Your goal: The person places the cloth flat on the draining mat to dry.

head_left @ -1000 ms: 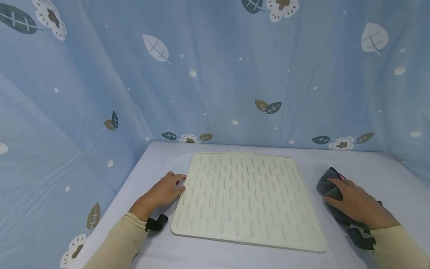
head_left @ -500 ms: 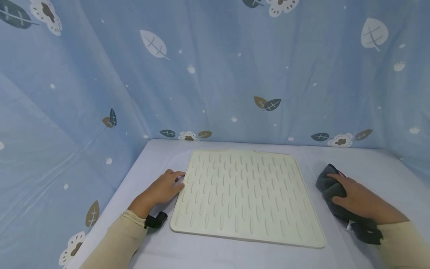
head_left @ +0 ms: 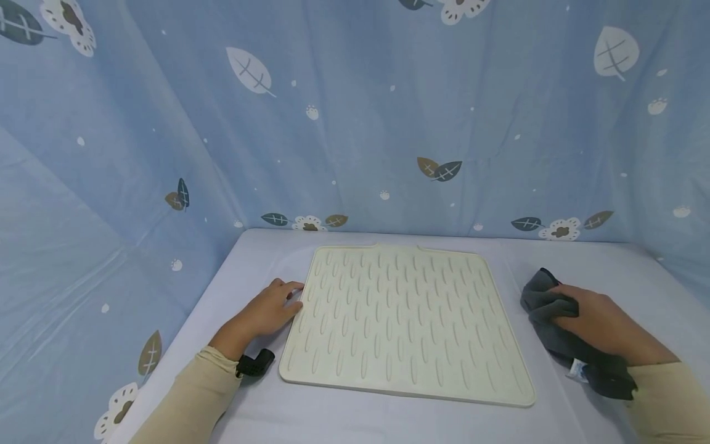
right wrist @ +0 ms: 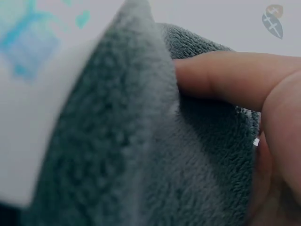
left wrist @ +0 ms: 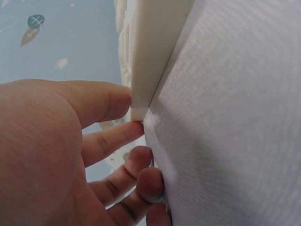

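A cream drying mat [head_left: 407, 324] with raised oval ridges lies flat on the table. At its left edge is my left hand [head_left: 266, 308], thumb and index fingertips touching the side. In the left wrist view, my left hand [left wrist: 51, 141] has its thumb against the mat's edge [left wrist: 157, 47], while the other fingers bend loosely against the white cloth. To the right of the mat, my right hand [head_left: 601, 320] grips a bunched dark grey towel [head_left: 546, 308]. In the right wrist view, the fuzzy towel [right wrist: 155, 150] covers most of the fingers, and my thumb [right wrist: 221, 77] presses into a fold.
White cloth [head_left: 327, 416] covers the table. Blue patterned curtains [head_left: 355, 142] stand behind and to the left. A white tag with blue print [head_left: 577, 371] sticks out below the towel. Black wrist cameras [head_left: 256, 362] sit on both wrists.
My right hand has shifted slightly right and its fingers have sunk further into the towel, gathering it. The towel's tag has come into sight. My left hand stays at the mat's edge.
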The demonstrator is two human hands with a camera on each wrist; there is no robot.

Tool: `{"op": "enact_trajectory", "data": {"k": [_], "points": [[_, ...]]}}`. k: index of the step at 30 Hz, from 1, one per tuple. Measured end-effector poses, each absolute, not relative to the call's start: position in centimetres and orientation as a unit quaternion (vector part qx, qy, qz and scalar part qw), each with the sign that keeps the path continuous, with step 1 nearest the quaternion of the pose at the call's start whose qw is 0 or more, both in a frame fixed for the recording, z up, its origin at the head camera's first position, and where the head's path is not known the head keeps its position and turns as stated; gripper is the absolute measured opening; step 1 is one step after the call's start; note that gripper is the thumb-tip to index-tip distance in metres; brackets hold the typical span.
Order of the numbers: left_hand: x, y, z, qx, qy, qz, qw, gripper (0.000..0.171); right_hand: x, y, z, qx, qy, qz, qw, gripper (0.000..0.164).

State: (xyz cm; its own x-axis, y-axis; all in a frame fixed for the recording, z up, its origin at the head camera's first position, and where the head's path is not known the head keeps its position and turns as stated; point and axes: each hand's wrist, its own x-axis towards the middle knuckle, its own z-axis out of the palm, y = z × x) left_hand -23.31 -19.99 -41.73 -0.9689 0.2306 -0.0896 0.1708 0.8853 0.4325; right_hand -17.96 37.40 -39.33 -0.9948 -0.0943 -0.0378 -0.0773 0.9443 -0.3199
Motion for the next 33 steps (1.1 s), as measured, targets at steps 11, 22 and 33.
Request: {"op": "enact_trajectory", "data": {"k": [11, 22, 33], "points": [[-23.3, -19.9, -41.7, 0.097, 0.969, 0.217, 0.069, 0.048, -17.7, 36.2, -38.8, -0.044, 0.984, -0.172, -0.032, 0.049], [-23.1, -19.9, -41.8, 0.093, 0.969, 0.216, 0.072, 0.048, -17.3, 34.7, -38.6, -0.057, 0.975, -0.189, -0.099, 0.048], [-22.9, -19.9, -41.7, 0.093, 0.969, 0.219, 0.071, 0.048, -16.9, 33.4, -38.2, -0.063, 0.969, -0.200, -0.133, 0.047]]}}
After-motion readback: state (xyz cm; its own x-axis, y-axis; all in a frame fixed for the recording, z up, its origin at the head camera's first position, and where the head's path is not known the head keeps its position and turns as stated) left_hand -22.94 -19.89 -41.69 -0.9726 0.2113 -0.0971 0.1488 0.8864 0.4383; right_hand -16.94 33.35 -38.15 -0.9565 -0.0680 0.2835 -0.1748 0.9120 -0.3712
